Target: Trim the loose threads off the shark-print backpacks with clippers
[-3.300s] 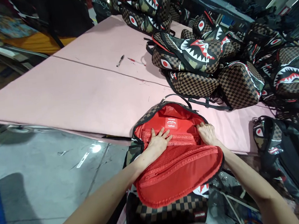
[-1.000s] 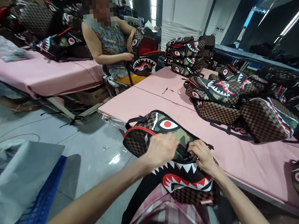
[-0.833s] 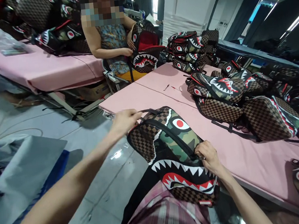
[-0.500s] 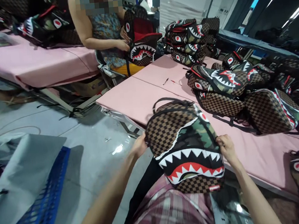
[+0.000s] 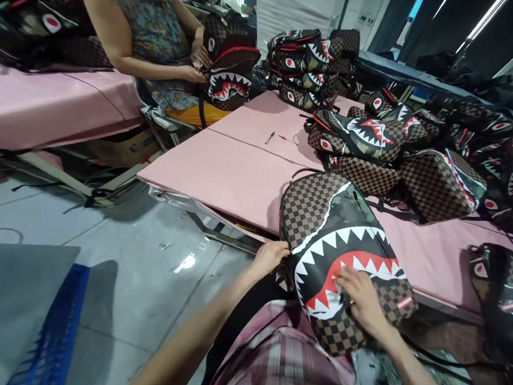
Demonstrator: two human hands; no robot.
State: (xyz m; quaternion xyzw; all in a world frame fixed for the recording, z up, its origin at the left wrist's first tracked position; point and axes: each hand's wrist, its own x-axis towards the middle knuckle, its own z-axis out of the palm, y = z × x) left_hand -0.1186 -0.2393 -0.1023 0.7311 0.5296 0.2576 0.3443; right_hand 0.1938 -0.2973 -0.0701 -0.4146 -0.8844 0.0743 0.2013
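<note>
A brown checkered backpack (image 5: pixel 316 208) with a toothed shark mouth and a camouflage patch rests tilted against the pink table's front edge, over my lap. Its left side edge is pinched by my left hand (image 5: pixel 269 259), whose fingertips partly disappear behind the bag. My right hand (image 5: pixel 364 303) lies on the lower front panel, fingers outstretched over the red and white teeth, gripping nothing. A thin top handle (image 5: pixel 302 173) stands up at the far end of the bag.
More shark backpacks (image 5: pixel 373 133) are heaped along the right of the pink table (image 5: pixel 217 166), with a pen (image 5: pixel 270 137) near its middle. Across it a co-worker (image 5: pixel 157 57) handles another backpack (image 5: pixel 230 80). A blue crate (image 5: pixel 58 351) stands on the floor at left.
My right hand has left the backpack's right edge and now lies on its front. The bag has turned and tipped back, showing its front more fully. The view has shifted.
</note>
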